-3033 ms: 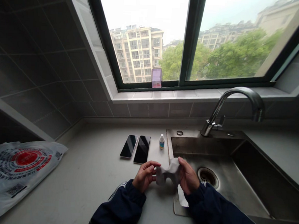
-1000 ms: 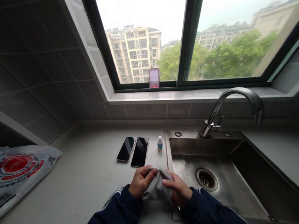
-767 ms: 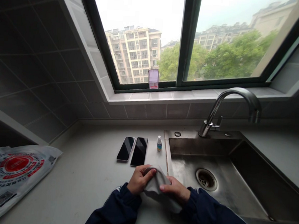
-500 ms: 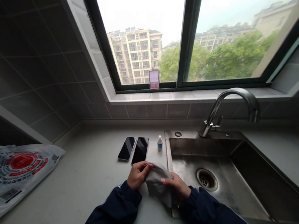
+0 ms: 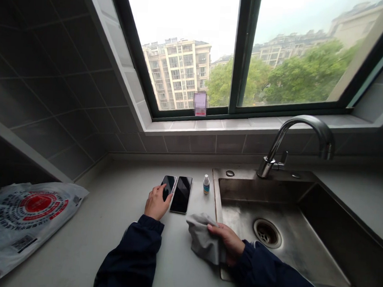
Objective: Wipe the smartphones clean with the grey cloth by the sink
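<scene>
My left hand (image 5: 157, 202) reaches over the near end of the left smartphone (image 5: 169, 183), fingers apart, partly covering its dark screen. That phone lies flat; whether the fingertips press on it I cannot tell. Beside it, a second smartphone (image 5: 181, 195) lies with its black screen up. My right hand (image 5: 229, 240) is closed on a crumpled grey cloth (image 5: 201, 237), which hangs over the counter by the sink's left edge. Just beyond the cloth stands a small white-capped bottle (image 5: 206, 185) with a blue and yellow label.
To the right is a steel sink (image 5: 218, 206) with a drain and a curved chrome faucet (image 5: 268, 163). A white plastic bag (image 5: 34, 216) with red print lies at the far left of the counter (image 5: 109, 216). A window (image 5: 238, 68) is set behind.
My left hand has let go of the cloth and moved left and forward to the left smartphone. The right hand keeps its hold, and the cloth now hangs looser.
</scene>
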A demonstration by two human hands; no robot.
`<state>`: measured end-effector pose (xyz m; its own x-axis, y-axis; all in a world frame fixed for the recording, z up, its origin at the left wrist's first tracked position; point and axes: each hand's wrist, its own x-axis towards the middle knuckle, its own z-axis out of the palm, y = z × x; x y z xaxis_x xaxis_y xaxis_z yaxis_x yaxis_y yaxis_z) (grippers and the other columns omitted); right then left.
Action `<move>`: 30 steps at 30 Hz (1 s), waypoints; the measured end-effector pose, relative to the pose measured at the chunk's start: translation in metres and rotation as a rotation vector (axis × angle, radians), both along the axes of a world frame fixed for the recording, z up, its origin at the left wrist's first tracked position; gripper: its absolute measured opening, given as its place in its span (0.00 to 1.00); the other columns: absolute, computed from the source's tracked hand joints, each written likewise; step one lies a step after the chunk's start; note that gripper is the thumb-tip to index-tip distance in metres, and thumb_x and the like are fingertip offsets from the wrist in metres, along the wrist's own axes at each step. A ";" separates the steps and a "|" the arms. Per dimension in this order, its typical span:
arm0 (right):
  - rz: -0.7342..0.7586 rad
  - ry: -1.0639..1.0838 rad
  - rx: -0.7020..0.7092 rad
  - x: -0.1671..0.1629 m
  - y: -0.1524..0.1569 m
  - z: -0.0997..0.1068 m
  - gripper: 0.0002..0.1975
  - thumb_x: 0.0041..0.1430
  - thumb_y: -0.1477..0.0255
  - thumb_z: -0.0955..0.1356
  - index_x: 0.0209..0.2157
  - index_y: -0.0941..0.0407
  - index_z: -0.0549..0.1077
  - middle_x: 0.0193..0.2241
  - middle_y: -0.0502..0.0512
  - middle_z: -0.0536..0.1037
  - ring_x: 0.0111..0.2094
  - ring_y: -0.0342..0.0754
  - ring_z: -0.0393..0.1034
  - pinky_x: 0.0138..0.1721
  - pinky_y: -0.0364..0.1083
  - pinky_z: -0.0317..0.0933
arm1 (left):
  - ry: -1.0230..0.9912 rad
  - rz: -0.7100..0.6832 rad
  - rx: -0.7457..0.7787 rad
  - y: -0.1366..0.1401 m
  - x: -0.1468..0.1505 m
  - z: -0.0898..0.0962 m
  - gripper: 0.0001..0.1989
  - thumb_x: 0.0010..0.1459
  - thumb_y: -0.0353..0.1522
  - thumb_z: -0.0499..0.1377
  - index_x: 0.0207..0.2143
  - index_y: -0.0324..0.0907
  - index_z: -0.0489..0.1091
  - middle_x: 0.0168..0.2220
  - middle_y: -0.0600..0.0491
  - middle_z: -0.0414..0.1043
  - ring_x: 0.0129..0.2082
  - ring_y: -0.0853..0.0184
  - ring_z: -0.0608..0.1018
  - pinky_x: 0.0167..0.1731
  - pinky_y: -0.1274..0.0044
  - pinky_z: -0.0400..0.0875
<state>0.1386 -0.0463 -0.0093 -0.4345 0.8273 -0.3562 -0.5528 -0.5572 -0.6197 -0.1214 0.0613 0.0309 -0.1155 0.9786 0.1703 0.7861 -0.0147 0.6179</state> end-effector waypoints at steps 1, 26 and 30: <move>-0.003 0.000 -0.011 0.000 0.000 0.001 0.11 0.52 0.68 0.74 0.35 0.61 0.77 0.29 0.58 0.80 0.29 0.48 0.74 0.36 0.46 0.63 | 0.032 0.014 -0.022 0.003 -0.003 -0.003 0.28 0.53 0.43 0.58 0.55 0.41 0.65 0.55 0.40 0.63 0.54 0.49 0.66 0.54 0.61 0.60; 0.012 0.222 -0.036 0.002 0.001 0.021 0.26 0.59 0.58 0.68 0.53 0.61 0.72 0.52 0.65 0.74 0.53 0.55 0.70 0.58 0.53 0.54 | -0.404 0.056 -0.290 0.054 -0.044 -0.024 0.43 0.32 0.40 0.74 0.52 0.36 0.65 0.45 0.37 0.75 0.43 0.55 0.79 0.45 0.67 0.71; 0.026 0.221 -0.049 0.003 0.001 0.019 0.25 0.58 0.61 0.69 0.52 0.62 0.72 0.51 0.66 0.74 0.52 0.56 0.70 0.58 0.54 0.54 | -0.600 0.035 -0.270 0.048 -0.045 -0.020 0.27 0.41 0.39 0.71 0.42 0.36 0.70 0.39 0.42 0.78 0.36 0.59 0.80 0.38 0.69 0.75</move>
